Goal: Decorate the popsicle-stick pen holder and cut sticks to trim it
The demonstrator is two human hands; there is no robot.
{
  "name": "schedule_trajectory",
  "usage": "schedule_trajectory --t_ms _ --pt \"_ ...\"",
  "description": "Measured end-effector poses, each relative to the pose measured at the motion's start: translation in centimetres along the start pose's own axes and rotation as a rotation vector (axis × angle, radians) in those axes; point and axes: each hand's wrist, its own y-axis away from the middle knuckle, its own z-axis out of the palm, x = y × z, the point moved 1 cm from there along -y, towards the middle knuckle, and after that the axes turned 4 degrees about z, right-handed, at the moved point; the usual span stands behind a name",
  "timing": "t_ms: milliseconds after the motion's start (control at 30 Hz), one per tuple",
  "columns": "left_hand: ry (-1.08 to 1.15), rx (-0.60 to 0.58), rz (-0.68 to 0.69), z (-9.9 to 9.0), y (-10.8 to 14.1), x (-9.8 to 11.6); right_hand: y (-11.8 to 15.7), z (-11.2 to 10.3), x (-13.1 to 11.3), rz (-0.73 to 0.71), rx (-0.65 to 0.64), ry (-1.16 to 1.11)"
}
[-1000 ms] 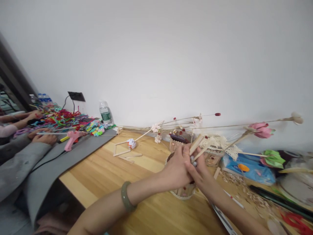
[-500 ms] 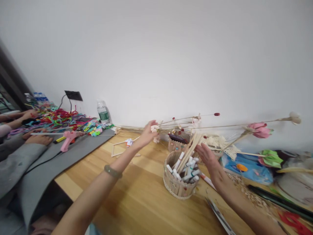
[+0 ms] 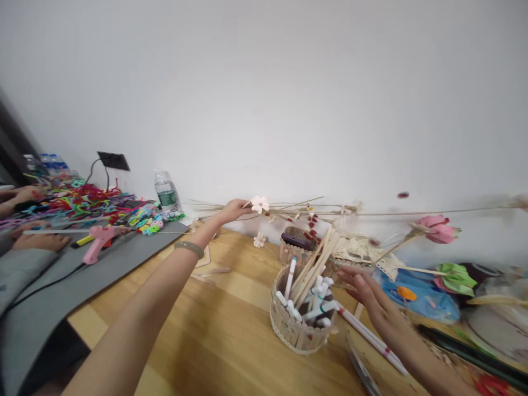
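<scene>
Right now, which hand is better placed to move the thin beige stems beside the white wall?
Probably the left hand: it grasps the stems; the open right hand is beside the round wooden container.

Those stems are tan, the blossom palest pink, the bangle grey-green, the markers mostly white, the glue gun candy-pink.

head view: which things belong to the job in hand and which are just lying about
In hand, it seems:
- stems, gripped by the left hand
- pale flower, at that hand's fingertips
- perhaps the pot of pens and sticks, beside the open right hand

Probably just lying about:
- bottle
- glue gun
- blue packet
</scene>
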Motion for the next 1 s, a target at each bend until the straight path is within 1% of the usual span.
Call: schedule_trajectory --t_ms 67,167,267,367,433,500,533,567,600,633,667,700,733,767,833,900,1000 --pt "0.03 -0.083 0.025 -1.1 -0.9 0.5 -0.3 0.1 -0.7 -0.022 0.023 0.036" --pt "0.037 -0.141 0.056 -1.9 -2.2 1.9 -0.7 0.6 -1.9 -0.137 0.062 0.137" --pt "0.024 -0.151 0.081 -1.7 -3.0 3.6 -1.1 0.9 -2.8 -0.236 0.106 0.198" --pt "-0.004 -0.124 0.099 -1.2 -3.5 5.1 -1.6 0.4 -3.6 -0.248 0.176 0.226" --pt "-0.027 -0.094 0.108 -0.9 -3.6 6.1 -1.7 -0.4 -4.6 -0.242 0.281 0.265" --pt "-0.051 -0.061 0.115 -0.8 -3.7 7.0 -1.6 -1.1 -6.3 -0.281 0.452 0.331" --pt "-0.063 -0.045 0.117 -0.8 -3.7 7.5 -1.6 -1.3 -7.3 -0.34 0.586 0.391" --pt "-0.074 -0.029 0.119 -0.8 -3.7 8.0 -1.6 -1.3 -8.5 -0.448 0.683 0.45" --pt "-0.087 -0.013 0.119 -0.8 -3.7 8.4 -1.8 -1.2 -9.6 -0.54 0.741 0.514" --pt "-0.1 0.004 0.119 -0.8 -3.6 8.9 -2.2 -0.9 -10.7 -0.638 0.765 0.578" --pt "-0.115 0.021 0.118 -0.8 -3.6 9.3 -2.8 -0.5 -11.6 -0.721 0.758 0.669" --pt "-0.131 0.038 0.117 -0.8 -3.5 9.7 -3.6 0.0 -12.3 -0.753 0.71 0.796" --pt "-0.147 0.055 0.116 -0.9 -3.4 10.1 -4.5 0.5 -12.8 -0.74 0.684 0.95" --pt "-0.164 0.073 0.116 -0.9 -3.3 10.5 -5.5 0.9 -13.2 -0.738 0.662 1.006" --pt "-0.196 0.106 0.118 -1.0 -2.9 11.2 -7.3 1.5 -13.6 -0.743 0.64 1.074" --pt "-0.222 0.137 0.118 -1.1 -2.3 11.7 -8.6 1.8 -13.6 -0.751 0.658 1.088" --pt "-0.241 0.166 0.114 -1.4 -1.4 12.0 -9.1 1.8 -13.4 -0.809 0.697 1.065"
